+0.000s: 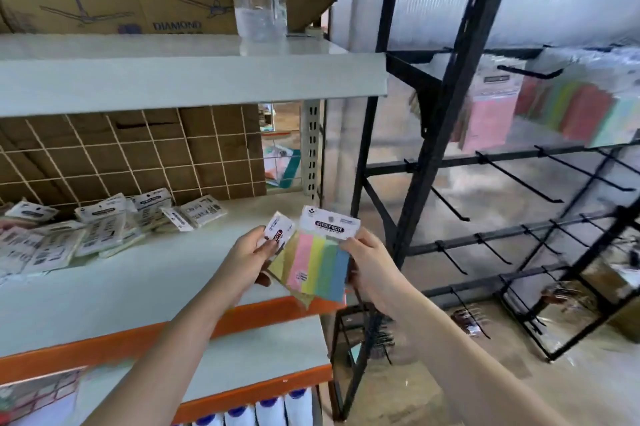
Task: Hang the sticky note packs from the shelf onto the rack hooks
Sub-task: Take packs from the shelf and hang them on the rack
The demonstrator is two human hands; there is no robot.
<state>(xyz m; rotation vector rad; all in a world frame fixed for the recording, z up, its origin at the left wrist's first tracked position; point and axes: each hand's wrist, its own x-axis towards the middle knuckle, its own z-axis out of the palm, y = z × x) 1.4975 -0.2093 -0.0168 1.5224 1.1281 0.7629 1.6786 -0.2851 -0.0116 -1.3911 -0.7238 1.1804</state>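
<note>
Both bare forearms reach forward and up from the lower edge of the view, converging at the centre. The left hand point(254, 254) has its thumb on top and fingers curled underneath, pinching. The right hand point(369, 261) mirrors it, thumb forward, fingers wrapped behind, close beside the left.

Head-worn view, forward and down.
One wide-angle camera looks close over both forearms, facing the shelf point(194, 273) at left and black hook rack point(450, 162) at right.
</note>
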